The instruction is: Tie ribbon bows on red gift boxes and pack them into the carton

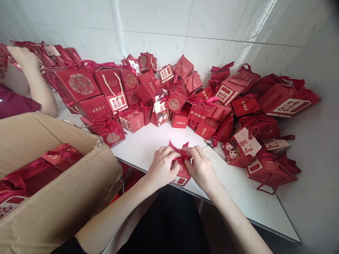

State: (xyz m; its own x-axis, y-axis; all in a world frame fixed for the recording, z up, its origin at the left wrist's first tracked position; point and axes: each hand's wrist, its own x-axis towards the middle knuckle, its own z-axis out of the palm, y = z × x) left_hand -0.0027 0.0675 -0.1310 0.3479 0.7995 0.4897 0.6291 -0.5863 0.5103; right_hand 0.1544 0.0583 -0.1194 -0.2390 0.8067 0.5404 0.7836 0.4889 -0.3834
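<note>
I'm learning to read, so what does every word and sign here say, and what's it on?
"囍": several white labels on boxes
"安居乐业": small box, front of the middle pile
"似锦": bow-topped box right of it; characters before it blurred
Held box: partly hidden, unreadable
Paper: handwriting too small
Other box lettering: too small or blurred

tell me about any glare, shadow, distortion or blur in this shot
Head view: white glare streaks the tiled wall at upper right; head view: shade darkens the cardboard box's near side; head view: wide-angle stretch skews the boxes at far right; head view: the small red box by the fingers looks fairly sharp, but writing on the paper is too faint to read.
</note>
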